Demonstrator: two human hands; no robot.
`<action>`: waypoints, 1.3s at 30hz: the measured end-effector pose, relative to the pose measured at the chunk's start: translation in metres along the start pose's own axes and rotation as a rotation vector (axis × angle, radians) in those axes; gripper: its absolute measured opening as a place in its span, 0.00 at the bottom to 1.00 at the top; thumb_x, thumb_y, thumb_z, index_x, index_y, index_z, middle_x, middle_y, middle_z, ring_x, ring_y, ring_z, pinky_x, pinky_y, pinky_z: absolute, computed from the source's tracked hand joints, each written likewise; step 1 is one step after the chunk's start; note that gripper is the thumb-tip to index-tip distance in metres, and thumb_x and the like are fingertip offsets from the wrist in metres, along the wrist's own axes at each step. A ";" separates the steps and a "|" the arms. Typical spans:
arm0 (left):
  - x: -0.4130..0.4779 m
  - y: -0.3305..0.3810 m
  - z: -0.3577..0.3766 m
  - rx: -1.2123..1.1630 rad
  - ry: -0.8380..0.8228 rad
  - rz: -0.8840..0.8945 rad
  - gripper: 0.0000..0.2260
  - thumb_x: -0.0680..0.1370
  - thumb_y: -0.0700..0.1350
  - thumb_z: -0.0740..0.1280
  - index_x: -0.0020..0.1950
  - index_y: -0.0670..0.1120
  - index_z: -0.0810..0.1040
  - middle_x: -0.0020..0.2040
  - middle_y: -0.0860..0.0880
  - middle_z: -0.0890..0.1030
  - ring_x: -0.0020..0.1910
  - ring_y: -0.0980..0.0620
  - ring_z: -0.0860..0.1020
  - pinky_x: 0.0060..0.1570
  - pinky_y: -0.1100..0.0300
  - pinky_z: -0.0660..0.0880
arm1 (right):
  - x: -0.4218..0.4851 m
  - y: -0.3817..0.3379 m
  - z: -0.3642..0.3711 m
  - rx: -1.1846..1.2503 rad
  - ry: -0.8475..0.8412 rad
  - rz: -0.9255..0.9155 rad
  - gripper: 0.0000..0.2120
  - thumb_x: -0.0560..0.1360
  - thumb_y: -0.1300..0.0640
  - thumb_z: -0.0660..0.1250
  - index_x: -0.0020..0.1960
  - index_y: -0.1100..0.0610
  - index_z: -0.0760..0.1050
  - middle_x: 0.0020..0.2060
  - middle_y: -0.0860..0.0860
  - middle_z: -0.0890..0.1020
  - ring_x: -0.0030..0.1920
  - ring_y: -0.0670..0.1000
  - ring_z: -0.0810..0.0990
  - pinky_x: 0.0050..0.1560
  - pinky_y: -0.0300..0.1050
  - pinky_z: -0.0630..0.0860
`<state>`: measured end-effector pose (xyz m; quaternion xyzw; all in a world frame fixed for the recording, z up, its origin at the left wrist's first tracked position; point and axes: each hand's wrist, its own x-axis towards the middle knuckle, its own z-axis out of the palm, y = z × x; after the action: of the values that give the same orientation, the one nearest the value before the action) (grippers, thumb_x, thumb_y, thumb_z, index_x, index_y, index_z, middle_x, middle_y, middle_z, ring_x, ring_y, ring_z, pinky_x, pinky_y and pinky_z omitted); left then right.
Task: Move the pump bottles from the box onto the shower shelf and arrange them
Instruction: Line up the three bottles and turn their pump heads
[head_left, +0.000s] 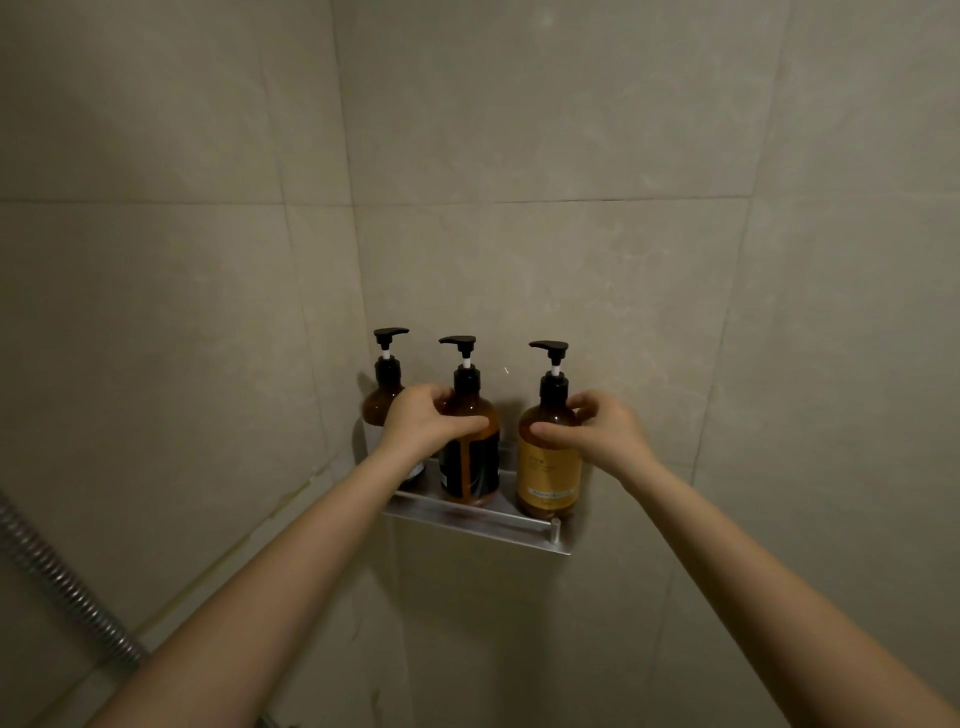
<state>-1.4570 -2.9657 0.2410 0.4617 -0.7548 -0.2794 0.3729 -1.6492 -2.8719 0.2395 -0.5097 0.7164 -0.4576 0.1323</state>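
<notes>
Three amber pump bottles stand upright in a row on a metal shower shelf (488, 522) fixed in the corner of the tiled wall. The left bottle (382, 400) is partly hidden behind my left hand. The middle bottle (472, 467) has a black label, and my left hand (423, 423) grips its shoulder. The right bottle (548, 467) has a yellow label, and my right hand (597, 431) holds its shoulder with thumb in front. All pump heads are black. The box is out of view.
Beige tiled walls (571, 156) meet in a corner behind the shelf. A ribbed metal shower hose (62, 577) runs down at the lower left.
</notes>
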 end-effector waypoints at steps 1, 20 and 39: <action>-0.002 0.001 0.002 0.006 0.022 0.011 0.32 0.65 0.54 0.76 0.65 0.43 0.73 0.61 0.46 0.78 0.59 0.48 0.76 0.49 0.62 0.71 | 0.000 0.000 0.000 0.001 -0.001 0.000 0.33 0.62 0.43 0.77 0.61 0.57 0.73 0.55 0.54 0.79 0.50 0.50 0.76 0.45 0.43 0.76; 0.019 0.014 -0.019 0.166 -0.111 -0.059 0.25 0.67 0.47 0.76 0.61 0.41 0.76 0.57 0.44 0.80 0.57 0.45 0.78 0.57 0.49 0.75 | 0.003 0.001 -0.003 0.024 -0.030 0.015 0.35 0.62 0.43 0.77 0.63 0.57 0.72 0.49 0.49 0.76 0.50 0.50 0.76 0.47 0.45 0.78; 0.010 0.015 -0.015 0.088 -0.140 -0.023 0.32 0.68 0.49 0.75 0.68 0.41 0.70 0.64 0.43 0.75 0.64 0.45 0.74 0.60 0.53 0.72 | 0.003 -0.003 -0.003 0.027 -0.038 0.024 0.34 0.62 0.44 0.77 0.62 0.58 0.73 0.50 0.51 0.78 0.50 0.50 0.76 0.44 0.43 0.76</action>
<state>-1.4550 -2.9699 0.2638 0.4655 -0.7852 -0.2819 0.2956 -1.6504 -2.8725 0.2447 -0.5077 0.7136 -0.4560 0.1582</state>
